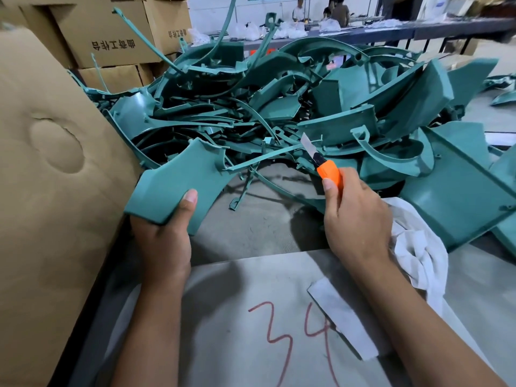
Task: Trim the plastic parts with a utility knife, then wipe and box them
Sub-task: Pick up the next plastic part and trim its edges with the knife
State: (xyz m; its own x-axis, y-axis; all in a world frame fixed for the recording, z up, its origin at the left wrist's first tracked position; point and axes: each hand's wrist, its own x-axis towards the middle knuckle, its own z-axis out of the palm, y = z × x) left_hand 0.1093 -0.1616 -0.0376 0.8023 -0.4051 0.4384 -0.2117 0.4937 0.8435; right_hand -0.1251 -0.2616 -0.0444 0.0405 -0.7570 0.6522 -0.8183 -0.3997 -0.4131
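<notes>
On the grey table [251, 224], the left hand [160, 236] held a teal part [178, 185] by its near edge. Its thumb [189, 201] lay pressed on the top face, and the other fingers were curled underneath, out of sight. The part was raised and tilted, broad end toward the person, and a thin teal strip [265, 159] ran from its far side toward the knife.

The right hand [356, 216] gripped a knife [325, 166] with an orange handle. The thumb [331, 188] rested along the handle and the remaining fingers wrapped round it from behind. The blade [307, 145] was extended, pointing up and away, its edge right at the end of the thin strip; whether it touched could not be told.

Beyond both hands lay a big pile [321, 101] of tangled teal parts, curved panels and long ribs. A white cloth [418, 247] sat bunched just right of the right wrist, partly under a large teal panel [458, 202]. Nearer the person, a grey sheet [237, 317] bore a red "34", and a white slip [340, 319] lay on it beneath the right forearm.

At the left stood a brown cardboard sheet [50, 177] with a round punched mark. Behind it, boxes [111, 37] were stacked. Far off, people [321, 9] stood at a long bench [418, 27] strewn with white bags.
</notes>
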